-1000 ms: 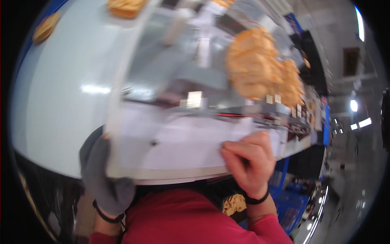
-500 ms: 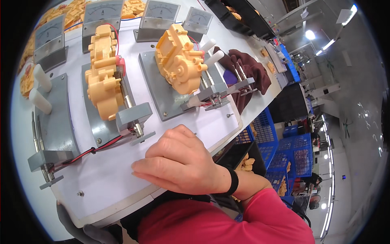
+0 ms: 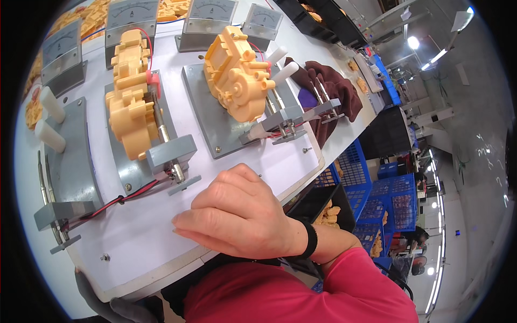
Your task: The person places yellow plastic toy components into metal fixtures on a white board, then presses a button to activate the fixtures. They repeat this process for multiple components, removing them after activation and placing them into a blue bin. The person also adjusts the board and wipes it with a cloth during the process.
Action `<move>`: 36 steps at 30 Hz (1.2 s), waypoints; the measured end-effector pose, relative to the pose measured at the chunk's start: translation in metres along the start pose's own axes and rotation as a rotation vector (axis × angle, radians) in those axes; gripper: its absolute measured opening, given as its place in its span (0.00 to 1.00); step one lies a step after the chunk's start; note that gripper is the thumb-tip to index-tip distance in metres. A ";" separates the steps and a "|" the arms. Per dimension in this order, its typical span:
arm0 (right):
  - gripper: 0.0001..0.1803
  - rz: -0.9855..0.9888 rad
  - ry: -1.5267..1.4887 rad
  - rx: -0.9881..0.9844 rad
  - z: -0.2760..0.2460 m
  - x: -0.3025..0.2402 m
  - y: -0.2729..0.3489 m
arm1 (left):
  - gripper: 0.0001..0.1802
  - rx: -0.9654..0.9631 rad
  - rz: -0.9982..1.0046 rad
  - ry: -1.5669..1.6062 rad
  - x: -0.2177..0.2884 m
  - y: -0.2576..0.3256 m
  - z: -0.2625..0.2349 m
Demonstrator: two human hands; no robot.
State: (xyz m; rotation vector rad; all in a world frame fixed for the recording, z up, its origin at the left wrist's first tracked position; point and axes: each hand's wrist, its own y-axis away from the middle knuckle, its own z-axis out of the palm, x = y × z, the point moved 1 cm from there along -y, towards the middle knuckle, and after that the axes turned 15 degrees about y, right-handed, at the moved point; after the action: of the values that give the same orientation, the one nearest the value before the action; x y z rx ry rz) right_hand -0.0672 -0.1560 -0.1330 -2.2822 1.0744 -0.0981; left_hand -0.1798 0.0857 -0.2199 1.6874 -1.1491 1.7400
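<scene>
My right hand point(image 3: 237, 212) rests closed over the front edge of the white board, fingers curled together. No object shows between its fingertips. Nearest to it is the grey clamp block point(image 3: 171, 153) of a test stand with metal probe pins. On that stand a yellow plastic gearbox point(image 3: 129, 97) stands upright, a red clip at its side. A second yellow gearbox point(image 3: 237, 75) leans tilted on the grey plate point(image 3: 207, 126) to the right, against white pegs point(image 3: 285, 72). Neither gearbox is touched by my hand. My left hand is out of view.
Analog meters point(image 3: 207, 21) line the back, with piled yellow parts point(image 3: 86, 21) behind. A grey plate with white pegs point(image 3: 51, 134) stands at left. A brown cloth point(image 3: 336, 89) lies right. Blue crates point(image 3: 396, 194) and a black bin point(image 3: 344, 207) stand beyond the table.
The stands and gearboxes sit slightly further left and higher in the picture, as the view shifts a little. My right hand keeps its closed pose and place.
</scene>
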 end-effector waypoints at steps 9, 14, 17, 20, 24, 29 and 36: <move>0.13 0.006 0.008 0.008 0.001 0.001 0.001 | 0.36 -0.023 0.022 -0.034 -0.001 0.000 0.000; 0.13 0.010 0.014 0.017 0.001 0.000 0.000 | 0.35 -0.021 0.011 0.003 0.001 0.000 0.002; 0.13 0.007 0.016 0.013 0.000 0.001 0.000 | 0.35 -0.029 0.021 -0.009 -0.001 0.000 -0.001; 0.12 0.010 0.019 -0.003 0.000 0.002 -0.001 | 0.34 -0.025 0.022 -0.028 -0.002 0.000 -0.002; 0.12 0.023 -0.002 -0.027 -0.001 0.002 -0.001 | 0.34 -0.036 0.032 -0.052 -0.003 0.000 -0.004; 0.11 0.050 -0.004 -0.032 0.000 0.000 -0.002 | 0.33 -0.015 0.025 -0.058 -0.004 -0.001 -0.004; 0.12 0.061 -0.030 -0.006 0.001 0.002 -0.001 | 0.33 -0.021 0.035 -0.041 -0.004 -0.002 -0.003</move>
State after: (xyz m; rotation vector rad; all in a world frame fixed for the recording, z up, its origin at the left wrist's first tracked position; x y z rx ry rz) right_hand -0.0643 -0.1566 -0.1334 -2.2472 1.1296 -0.0355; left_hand -0.1792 0.0903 -0.2228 1.7074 -1.2187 1.7154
